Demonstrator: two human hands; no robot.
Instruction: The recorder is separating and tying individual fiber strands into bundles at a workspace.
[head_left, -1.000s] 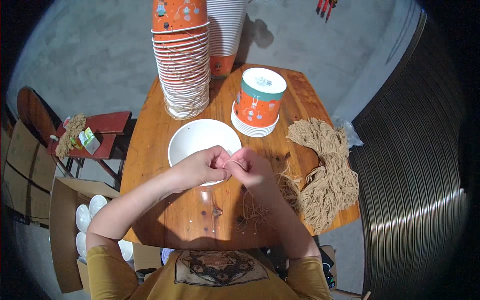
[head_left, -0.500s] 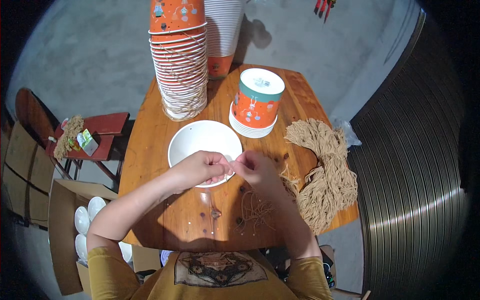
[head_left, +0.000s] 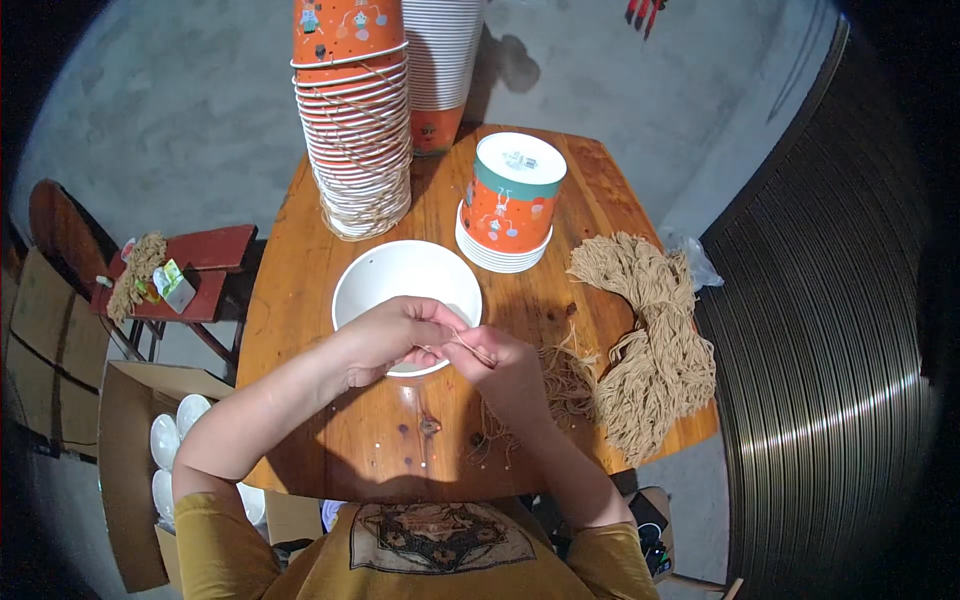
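Observation:
A white paper bucket (head_left: 385, 272) stands mouth up on the wooden table, a small hole showing in its far wall. Over its near right rim, my left hand (head_left: 405, 335) and my right hand (head_left: 495, 362) meet with fingers closed. Between them runs a thin tan cord (head_left: 470, 347), pinched by both hands; whether it passes through the bucket's wall is hidden. Beside my right forearm lies a loose tangle of cord (head_left: 565, 385). Farther right sits a big bundle of tan cords (head_left: 655, 350).
An upside-down stack of orange buckets (head_left: 510, 205) stands beyond my hands. Tall bucket stacks (head_left: 355, 130) rise at the back left, cords hanging around the nearer one. A carton (head_left: 135, 450) of white buckets is at lower left, a red bench (head_left: 210, 255) behind it. A ribbed shutter (head_left: 830, 350) stands right.
My right hand has turned and shifted slightly down, and the cord now shows stretched across its fingers. My left hand stays near the rim. The view has shifted a little.

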